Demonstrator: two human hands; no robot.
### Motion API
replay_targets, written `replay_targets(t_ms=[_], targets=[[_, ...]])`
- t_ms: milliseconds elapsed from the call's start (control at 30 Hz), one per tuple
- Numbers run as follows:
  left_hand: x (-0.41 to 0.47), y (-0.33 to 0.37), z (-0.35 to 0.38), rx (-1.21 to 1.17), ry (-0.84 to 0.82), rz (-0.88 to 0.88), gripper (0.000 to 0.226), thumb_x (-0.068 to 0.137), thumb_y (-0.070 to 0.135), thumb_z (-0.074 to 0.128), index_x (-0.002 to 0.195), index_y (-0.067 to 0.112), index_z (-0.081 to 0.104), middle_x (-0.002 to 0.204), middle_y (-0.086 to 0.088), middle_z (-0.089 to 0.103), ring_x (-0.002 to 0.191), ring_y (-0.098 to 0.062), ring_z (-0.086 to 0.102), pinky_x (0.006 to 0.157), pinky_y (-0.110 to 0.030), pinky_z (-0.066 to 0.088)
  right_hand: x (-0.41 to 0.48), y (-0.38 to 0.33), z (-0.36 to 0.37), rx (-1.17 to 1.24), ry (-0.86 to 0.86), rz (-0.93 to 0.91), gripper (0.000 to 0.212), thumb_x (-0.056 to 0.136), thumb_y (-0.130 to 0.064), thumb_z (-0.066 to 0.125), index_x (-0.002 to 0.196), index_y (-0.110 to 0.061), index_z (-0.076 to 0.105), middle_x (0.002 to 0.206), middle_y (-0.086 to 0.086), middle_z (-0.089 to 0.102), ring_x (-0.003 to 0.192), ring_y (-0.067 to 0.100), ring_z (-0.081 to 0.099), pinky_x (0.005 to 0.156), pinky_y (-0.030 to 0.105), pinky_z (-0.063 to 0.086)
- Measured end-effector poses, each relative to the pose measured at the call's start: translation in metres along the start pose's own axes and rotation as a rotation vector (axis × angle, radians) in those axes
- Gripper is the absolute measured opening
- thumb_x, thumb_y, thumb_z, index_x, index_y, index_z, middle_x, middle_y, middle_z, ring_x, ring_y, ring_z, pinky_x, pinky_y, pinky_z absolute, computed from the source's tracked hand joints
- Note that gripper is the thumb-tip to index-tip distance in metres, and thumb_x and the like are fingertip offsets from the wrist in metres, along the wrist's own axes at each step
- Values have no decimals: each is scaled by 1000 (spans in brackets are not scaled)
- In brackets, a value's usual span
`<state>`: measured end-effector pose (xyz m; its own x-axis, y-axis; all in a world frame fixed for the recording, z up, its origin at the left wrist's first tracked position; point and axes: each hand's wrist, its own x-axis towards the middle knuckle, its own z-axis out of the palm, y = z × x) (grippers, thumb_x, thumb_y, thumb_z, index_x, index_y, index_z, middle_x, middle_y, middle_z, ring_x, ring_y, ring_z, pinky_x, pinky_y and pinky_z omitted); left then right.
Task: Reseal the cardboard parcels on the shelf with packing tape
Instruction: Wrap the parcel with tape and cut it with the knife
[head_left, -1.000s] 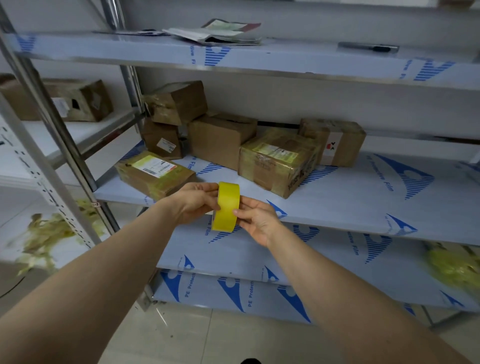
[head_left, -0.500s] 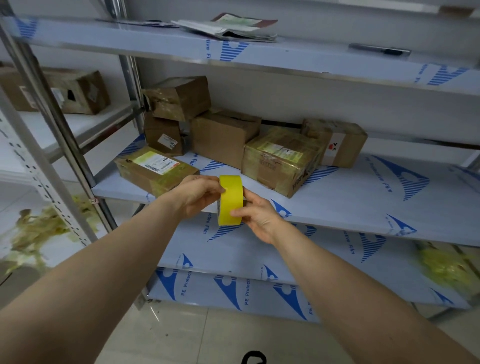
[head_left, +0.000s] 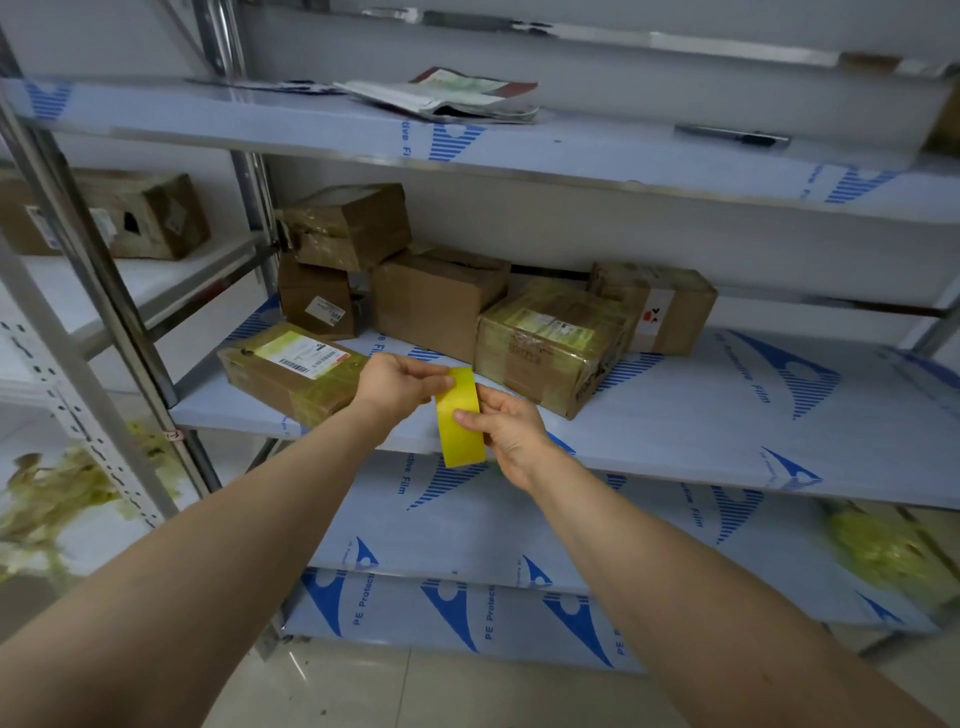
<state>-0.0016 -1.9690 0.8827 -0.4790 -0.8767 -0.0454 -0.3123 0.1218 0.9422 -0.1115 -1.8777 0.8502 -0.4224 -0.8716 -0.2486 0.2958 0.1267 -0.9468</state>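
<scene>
left hand (head_left: 397, 387) pinches the top edge of the yellow tape roll (head_left: 460, 423), fingertips curled onto its outer face. right hand (head_left: 511, 434) grips the roll lower down, thumb pressed on the face, fingers behind. the roll is edge-on in the air, just in front of the middle shelf (head_left: 727, 410), touching no parcel. no free strip shows, so my read: hunting for the tape end, sealing not started.

nearest target is the flat labelled parcel (head_left: 280, 379), just left of the left hand, at the shelf's front edge. yellow-wrapped parcel (head_left: 550, 353) sits just behind the right hand. further back are a plain brown box (head_left: 436, 304), two stacked boxes (head_left: 348, 228) at back left, and one more box (head_left: 670, 306) at back right.

risks:
- the end is hard to spot on a single-colour roll. picking at it with a nail can split the tape lengthwise.
- a freed strip can fold back and stick to itself or to fingers.
- no cutter in either hand, so hand tearing may leave a ragged end. dark pen-like tool (head_left: 735, 136) lies on the upper shelf, cannot tell if it's a blade.
- the flat parcel sits right at the edge, and a hard press could slide it off.
- taping over its label would hide the barcode.
</scene>
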Motion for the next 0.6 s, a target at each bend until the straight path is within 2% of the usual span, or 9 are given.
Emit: replay_targets(t_ms=[133, 233, 333, 467, 533, 600], targets=[[8, 6, 11, 51, 26, 64, 22, 82, 14, 73, 101, 4, 72, 86, -7, 67, 78, -13, 61, 70, -16, 48, 1, -9, -11, -34, 29, -14, 55, 81, 5, 67, 133, -7, 54, 121, 11, 65, 94, 17, 63, 69, 25, 51], [14, 8, 19, 159, 21, 135, 20, 85, 17, 71, 98, 2, 71, 86, -11, 69, 83, -22, 65, 77, -33, 54, -2, -15, -21, -54, 52, -15, 53, 81, 7, 66, 131, -7, 56, 120, 12, 65, 93, 18, 62, 69, 25, 50], [15, 11, 29, 319, 8, 247, 19, 88, 20, 67, 96, 3, 70, 85, -11, 66, 86, -26, 64, 79, -35, 50, -5, -17, -30, -44, 74, -15, 52, 81, 10, 65, 130, -6, 57, 118, 12, 65, 96, 21, 61, 73, 27, 51], [13, 15, 43, 580, 6, 425, 25, 97, 20, 53, 103, -2, 63, 102, -18, 57, 93, -32, 58, 79, -33, 40, -7, -20, -41, -58, 118, -24, 52, 80, 9, 65, 130, -6, 57, 119, 13, 65, 101, 23, 61, 92, 38, 49], [15, 16, 46, 732, -4, 530, 25, 100, 16, 47, 109, -4, 59, 109, -21, 51, 96, -35, 55, 80, -33, 37, -7, -23, -44, -56, 134, -29, 52, 80, 9, 66, 129, -6, 59, 120, 14, 65, 100, 23, 61, 92, 38, 49], [15, 19, 47, 865, -5, 633, 19, 96, 4, 50, 113, -4, 56, 110, -21, 50, 100, -36, 52, 81, -34, 37, -9, -25, -45, -50, 142, -29, 50, 80, 8, 66, 127, -7, 60, 119, 15, 66, 98, 24, 62, 90, 38, 50]])
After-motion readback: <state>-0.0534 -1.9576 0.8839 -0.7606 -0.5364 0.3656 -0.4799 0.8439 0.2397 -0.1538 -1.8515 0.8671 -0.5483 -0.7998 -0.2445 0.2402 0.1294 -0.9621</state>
